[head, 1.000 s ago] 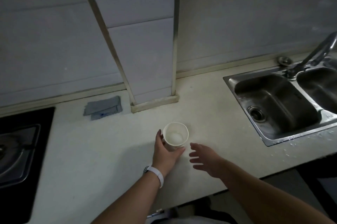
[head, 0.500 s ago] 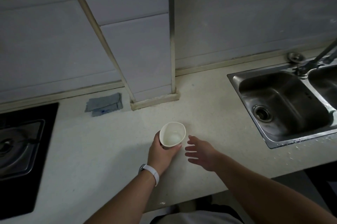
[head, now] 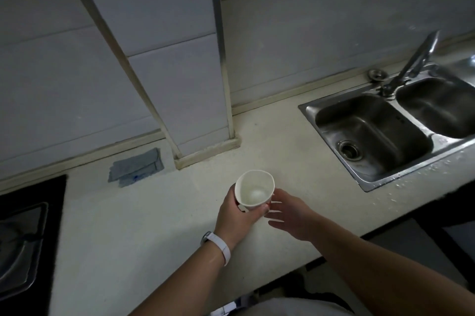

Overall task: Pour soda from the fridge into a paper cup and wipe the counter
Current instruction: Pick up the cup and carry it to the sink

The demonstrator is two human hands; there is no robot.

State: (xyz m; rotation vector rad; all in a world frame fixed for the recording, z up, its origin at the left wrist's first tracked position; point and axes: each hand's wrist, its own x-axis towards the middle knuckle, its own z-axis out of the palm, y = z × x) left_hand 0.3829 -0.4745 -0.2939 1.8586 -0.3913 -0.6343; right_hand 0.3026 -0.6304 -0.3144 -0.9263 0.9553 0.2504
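A white paper cup point(head: 254, 188) with a squeezed, dented rim is held above the pale counter point(head: 154, 213), tilted a little toward me. My left hand point(head: 235, 215), with a white band on the wrist, grips the cup from below and the side. Just right of the cup is my right hand point(head: 288, 213), open, with its fingertips at or near the cup's side. The inside of the cup looks white; liquid in it cannot be made out. A folded grey cloth point(head: 136, 167) lies on the counter by the wall, left of the cup.
A double steel sink point(head: 370, 133) with a tap point(head: 413, 61) is set into the counter at the right. A black gas hob point(head: 23, 233) fills the left edge. A tiled pillar point(head: 195, 110) juts out behind the cup. Water drops dot the sink's front rim.
My left hand has lifted the cup off the counter and squeezed its rim out of round. My right hand has come closer to the cup's right side.
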